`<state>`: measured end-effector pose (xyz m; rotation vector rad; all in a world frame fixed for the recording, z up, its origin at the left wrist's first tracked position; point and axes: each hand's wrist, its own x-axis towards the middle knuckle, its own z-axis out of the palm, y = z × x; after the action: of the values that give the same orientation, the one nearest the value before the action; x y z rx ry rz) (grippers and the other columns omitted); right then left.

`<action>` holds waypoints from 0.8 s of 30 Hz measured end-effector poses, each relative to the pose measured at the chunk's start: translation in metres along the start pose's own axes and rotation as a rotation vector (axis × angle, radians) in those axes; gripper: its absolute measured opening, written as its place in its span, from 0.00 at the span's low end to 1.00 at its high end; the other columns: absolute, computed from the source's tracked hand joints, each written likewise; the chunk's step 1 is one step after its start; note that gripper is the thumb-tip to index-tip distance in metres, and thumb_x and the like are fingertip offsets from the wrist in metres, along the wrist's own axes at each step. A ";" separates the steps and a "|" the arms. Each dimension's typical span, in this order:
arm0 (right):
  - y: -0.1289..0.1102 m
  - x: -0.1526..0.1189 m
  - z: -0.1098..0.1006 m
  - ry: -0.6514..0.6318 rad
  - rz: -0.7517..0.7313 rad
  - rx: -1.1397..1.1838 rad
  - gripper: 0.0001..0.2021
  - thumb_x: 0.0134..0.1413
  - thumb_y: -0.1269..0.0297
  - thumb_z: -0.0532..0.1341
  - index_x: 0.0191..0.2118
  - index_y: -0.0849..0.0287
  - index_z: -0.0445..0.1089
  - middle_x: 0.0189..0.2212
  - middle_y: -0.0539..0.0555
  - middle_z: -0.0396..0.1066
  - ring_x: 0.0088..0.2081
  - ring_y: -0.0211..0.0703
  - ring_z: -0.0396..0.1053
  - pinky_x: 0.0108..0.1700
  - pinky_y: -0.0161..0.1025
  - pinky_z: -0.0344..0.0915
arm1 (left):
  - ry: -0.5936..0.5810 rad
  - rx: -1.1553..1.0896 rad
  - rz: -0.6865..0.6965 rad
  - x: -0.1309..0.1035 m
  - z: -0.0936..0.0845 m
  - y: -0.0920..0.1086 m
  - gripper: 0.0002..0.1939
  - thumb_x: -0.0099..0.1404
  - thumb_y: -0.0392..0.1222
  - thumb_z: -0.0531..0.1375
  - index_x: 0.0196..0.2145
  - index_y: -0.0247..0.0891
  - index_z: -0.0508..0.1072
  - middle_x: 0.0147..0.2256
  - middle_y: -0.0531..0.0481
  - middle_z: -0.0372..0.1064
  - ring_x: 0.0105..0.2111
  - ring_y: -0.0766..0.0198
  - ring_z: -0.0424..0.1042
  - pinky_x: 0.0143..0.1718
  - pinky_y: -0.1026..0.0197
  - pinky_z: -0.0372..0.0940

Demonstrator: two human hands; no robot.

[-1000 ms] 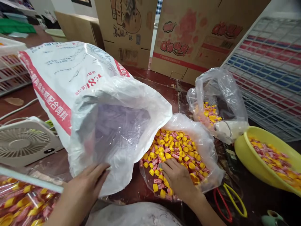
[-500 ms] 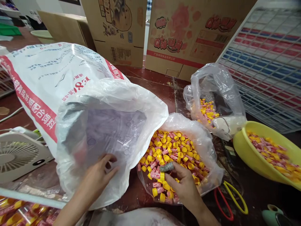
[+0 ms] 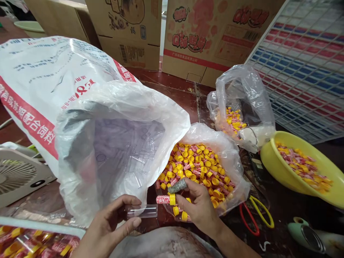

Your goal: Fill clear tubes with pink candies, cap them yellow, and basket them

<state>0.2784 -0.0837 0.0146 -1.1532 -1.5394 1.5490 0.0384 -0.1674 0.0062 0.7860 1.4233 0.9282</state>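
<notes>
A clear plastic tube (image 3: 146,211) lies between the thumb and fingers of my left hand (image 3: 115,222), its open end toward the right. My right hand (image 3: 197,208), with a grey wrap on one finger, pinches a yellow-capped red and white piece (image 3: 164,199) that points left at the tube. The two are apart by a small gap. Behind my left hand, the large white sack (image 3: 125,95) gapes open with clear tubes (image 3: 139,165) inside. Beyond my right hand, a clear bag (image 3: 228,143) holds many yellow-capped pieces (image 3: 197,161).
A yellow basin (image 3: 279,179) and another clear bag (image 3: 262,104) are at right, near red scissor handles (image 3: 249,218). A white fan (image 3: 18,175) stands left, above a tray (image 3: 40,222) of filled tubes. Cardboard boxes (image 3: 209,36) and a wire rack (image 3: 303,71) stand behind.
My left hand has come out of the sack mouth, now with a clear tube. My right hand has moved left with its capped piece, away from the pile. The view has shifted slightly.
</notes>
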 end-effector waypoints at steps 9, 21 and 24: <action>-0.008 -0.006 -0.010 -0.002 0.051 -0.004 0.06 0.55 0.63 0.67 0.31 0.58 0.72 0.29 0.49 0.72 0.32 0.39 0.69 0.35 0.33 0.67 | -0.157 -0.075 0.073 0.001 0.018 0.002 0.19 0.58 0.59 0.71 0.37 0.42 0.77 0.41 0.45 0.80 0.43 0.54 0.78 0.45 0.58 0.71; -0.004 -0.011 -0.007 -0.132 0.123 -0.129 0.05 0.50 0.68 0.66 0.29 0.57 0.68 0.24 0.44 0.64 0.28 0.35 0.60 0.29 0.31 0.56 | -0.260 0.303 0.168 0.003 0.036 0.016 0.13 0.63 0.55 0.66 0.35 0.43 0.76 0.32 0.53 0.75 0.34 0.60 0.74 0.35 0.65 0.68; 0.002 -0.011 -0.009 -0.199 0.223 -0.102 0.11 0.50 0.66 0.68 0.27 0.58 0.65 0.23 0.43 0.61 0.27 0.34 0.57 0.27 0.30 0.51 | -0.246 0.360 0.220 0.001 0.042 0.014 0.12 0.66 0.53 0.64 0.35 0.43 0.74 0.34 0.53 0.74 0.36 0.60 0.74 0.37 0.65 0.68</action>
<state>0.2913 -0.0900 0.0144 -1.2976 -1.6819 1.7955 0.0792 -0.1560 0.0193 1.3015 1.3189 0.7153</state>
